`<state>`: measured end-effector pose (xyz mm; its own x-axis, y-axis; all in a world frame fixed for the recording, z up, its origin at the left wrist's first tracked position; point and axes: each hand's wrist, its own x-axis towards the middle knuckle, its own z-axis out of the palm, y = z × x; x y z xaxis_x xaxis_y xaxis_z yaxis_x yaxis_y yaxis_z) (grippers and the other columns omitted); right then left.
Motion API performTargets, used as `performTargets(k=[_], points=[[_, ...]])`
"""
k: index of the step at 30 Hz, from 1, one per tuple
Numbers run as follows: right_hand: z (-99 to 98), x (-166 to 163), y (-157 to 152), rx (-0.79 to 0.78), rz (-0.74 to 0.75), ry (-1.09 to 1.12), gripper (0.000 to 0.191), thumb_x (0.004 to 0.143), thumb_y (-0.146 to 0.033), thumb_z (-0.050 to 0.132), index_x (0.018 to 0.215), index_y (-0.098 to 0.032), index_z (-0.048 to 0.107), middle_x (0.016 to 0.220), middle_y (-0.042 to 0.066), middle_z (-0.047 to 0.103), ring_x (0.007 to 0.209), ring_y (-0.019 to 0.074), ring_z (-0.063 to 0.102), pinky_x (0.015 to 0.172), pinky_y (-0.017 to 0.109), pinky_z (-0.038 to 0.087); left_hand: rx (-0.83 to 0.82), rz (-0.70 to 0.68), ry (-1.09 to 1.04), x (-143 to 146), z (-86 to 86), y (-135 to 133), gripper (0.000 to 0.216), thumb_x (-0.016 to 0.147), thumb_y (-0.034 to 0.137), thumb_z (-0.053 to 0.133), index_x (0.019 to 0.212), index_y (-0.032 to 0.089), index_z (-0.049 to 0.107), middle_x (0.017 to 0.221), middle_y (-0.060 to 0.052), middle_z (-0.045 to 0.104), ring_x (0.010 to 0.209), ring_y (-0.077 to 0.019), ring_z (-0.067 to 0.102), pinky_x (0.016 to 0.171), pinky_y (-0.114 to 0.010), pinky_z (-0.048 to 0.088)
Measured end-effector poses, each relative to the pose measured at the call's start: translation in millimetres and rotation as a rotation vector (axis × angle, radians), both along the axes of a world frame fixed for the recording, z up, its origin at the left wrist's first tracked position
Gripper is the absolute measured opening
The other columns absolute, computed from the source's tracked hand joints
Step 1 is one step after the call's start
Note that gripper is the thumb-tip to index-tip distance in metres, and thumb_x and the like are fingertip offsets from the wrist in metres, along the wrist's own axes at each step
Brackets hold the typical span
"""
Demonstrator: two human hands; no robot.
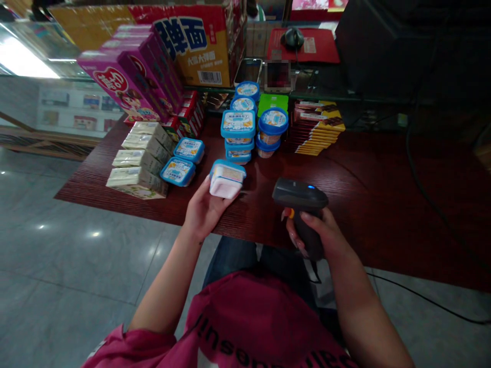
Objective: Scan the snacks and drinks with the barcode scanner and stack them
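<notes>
My left hand [205,207] is closed round a small plastic tub [227,179] with a blue lid, tilted so its white bottom faces me. In my right hand [320,227] is a black barcode scanner [301,194] with a blue light on top. Its head points left toward the tub, and a finger rests by the yellow trigger [291,213]. Beyond the held tub stand stacked square tubs [238,125] with blue lids and stacked round tubs [273,120]. Two more square tubs [178,171] sit side by side to the left.
Pale boxed packs [136,176] stand in a row at the table's left. Behind are purple boxes [123,84] and a large carton [199,46]. Yellow-brown packets [318,128] lie right of the round tubs. A black cable [429,299] trails at right. A mouse [292,38] rests on a red pad.
</notes>
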<state>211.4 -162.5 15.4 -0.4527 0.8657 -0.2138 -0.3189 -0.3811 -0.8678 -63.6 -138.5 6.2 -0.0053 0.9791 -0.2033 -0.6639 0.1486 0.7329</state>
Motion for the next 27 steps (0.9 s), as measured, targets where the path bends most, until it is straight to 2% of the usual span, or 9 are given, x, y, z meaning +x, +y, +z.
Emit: performTargets(k=[3,7,11,14,17,20,22,23,27], points=[[-0.5,0,0,-0.004,0.012,-0.002,0.038,0.091,-0.051,0.084,0.103,-0.016,0.076,0.065,0.002,0.071,0.040,0.0112,0.058,0.036,0.020,0.050,-0.046,-0.010,-0.194,4,6.5,-3,0.036,0.098,0.054,0.070,0.118,0.025,0.075,0.136,-0.004,0.077,0.143,-0.0296,0.064,0.113,-0.038,0.059],[0.2,0,0,-0.023,0.004,0.004,0.039,0.090,-0.052,0.085,0.102,-0.016,0.076,0.065,0.001,0.070,0.040,0.0108,0.057,0.035,0.020,0.049,-0.037,0.070,-0.260,11,8.1,-4,0.057,0.091,0.070,0.073,0.126,0.025,0.070,0.138,-0.005,0.076,0.149,-0.0305,0.058,0.117,-0.037,0.056],[1.3,-3,1,-0.010,0.011,-0.012,0.040,0.089,-0.053,0.085,0.102,-0.015,0.076,0.064,0.001,0.070,0.040,0.0111,0.057,0.035,0.020,0.049,-0.050,0.093,-0.230,14,7.0,-5,0.046,0.093,0.061,0.074,0.127,0.030,0.068,0.135,-0.003,0.077,0.148,-0.0302,0.059,0.122,-0.044,0.052],[1.5,-7,2,0.019,0.002,-0.009,0.041,0.089,-0.052,0.085,0.103,-0.015,0.076,0.062,0.002,0.071,0.038,0.0114,0.056,0.035,0.021,0.049,-0.056,0.061,-0.239,19,8.6,-6,0.043,0.098,0.060,0.065,0.124,0.027,0.069,0.135,-0.004,0.077,0.145,-0.0325,0.062,0.121,-0.049,0.052],[1.7,-10,2,0.028,0.009,-0.005,0.042,0.088,-0.053,0.085,0.102,-0.014,0.076,0.061,0.003,0.072,0.037,0.0122,0.057,0.035,0.021,0.049,-0.035,0.003,-0.205,27,9.6,-5,0.064,0.097,0.074,0.052,0.132,0.023,0.067,0.145,-0.010,0.072,0.137,-0.0333,0.068,0.112,-0.047,0.059],[1.6,-10,3,0.023,0.020,-0.005,0.041,0.088,-0.053,0.085,0.099,-0.015,0.075,0.061,0.003,0.072,0.037,0.0124,0.057,0.036,0.021,0.049,-0.009,-0.034,-0.078,33,5.3,-2,0.073,0.095,0.081,0.048,0.135,0.023,0.064,0.145,-0.013,0.071,0.114,-0.0276,0.077,0.089,-0.035,0.067],[1.6,-8,2,0.016,0.014,-0.007,0.042,0.087,-0.055,0.085,0.097,-0.016,0.074,0.061,0.003,0.072,0.036,0.0123,0.056,0.035,0.022,0.049,-0.005,-0.004,0.017,36,0.2,1,0.062,0.095,0.074,0.056,0.130,0.024,0.065,0.138,-0.010,0.075,0.109,-0.0243,0.078,0.082,-0.030,0.066],[1.7,-8,2,0.012,0.011,-0.010,0.042,0.086,-0.056,0.085,0.096,-0.016,0.074,0.061,0.003,0.072,0.036,0.0123,0.056,0.034,0.022,0.049,-0.011,0.013,0.046,36,-2.4,2,0.055,0.095,0.068,0.061,0.128,0.024,0.065,0.135,-0.009,0.076,0.112,-0.0241,0.077,0.085,-0.029,0.066],[2.7,-5,1,0.014,0.009,-0.013,0.043,0.087,-0.057,0.083,0.096,-0.016,0.073,0.061,0.002,0.071,0.035,0.0118,0.054,0.034,0.023,0.050,-0.001,0.019,0.071,37,-7.3,-1,0.039,0.088,0.044,0.080,0.118,0.021,0.071,0.131,-0.009,0.078,0.132,-0.0289,0.070,0.111,-0.040,0.061]])
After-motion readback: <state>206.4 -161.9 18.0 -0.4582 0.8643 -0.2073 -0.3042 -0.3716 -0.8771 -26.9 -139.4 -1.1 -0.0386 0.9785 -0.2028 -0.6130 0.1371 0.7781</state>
